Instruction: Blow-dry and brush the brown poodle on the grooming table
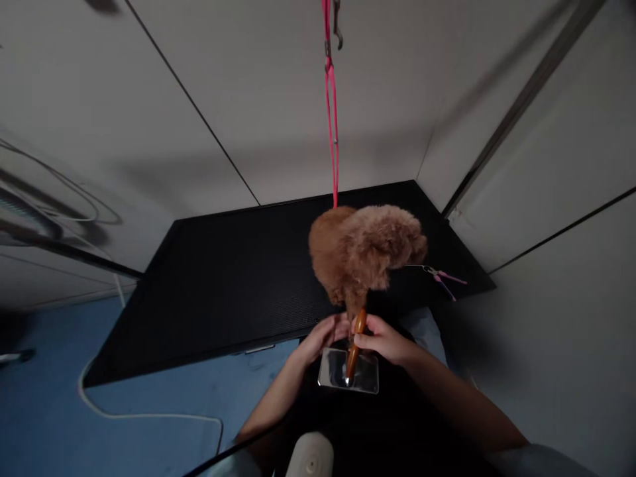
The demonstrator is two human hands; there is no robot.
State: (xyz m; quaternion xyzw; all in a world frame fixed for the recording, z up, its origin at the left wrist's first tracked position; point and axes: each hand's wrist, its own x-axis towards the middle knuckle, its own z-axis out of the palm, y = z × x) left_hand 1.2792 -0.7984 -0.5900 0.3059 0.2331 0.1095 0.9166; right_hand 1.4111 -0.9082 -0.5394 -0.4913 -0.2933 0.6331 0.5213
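Observation:
A curly brown dog (365,248) is on the black table, its head turned to the right and one leg (354,301) reaching down toward me. My right hand (382,339) grips the orange-brown wooden handle of a slicker brush (352,358). The brush's shiny rectangular metal back faces me, and its bristles are hidden. On the other side of the leg, the fingers of my left hand (328,333) curve closed around its lower end; the paw is mostly hidden between my hands.
A pink loop leash (332,132) runs from above to the dog. Scissors (442,275) with pink and purple handles lie on the black grooming table (213,285), right of the dog. A white cable (149,416) crosses the blue floor. A pale rounded device (311,456) is below my hands.

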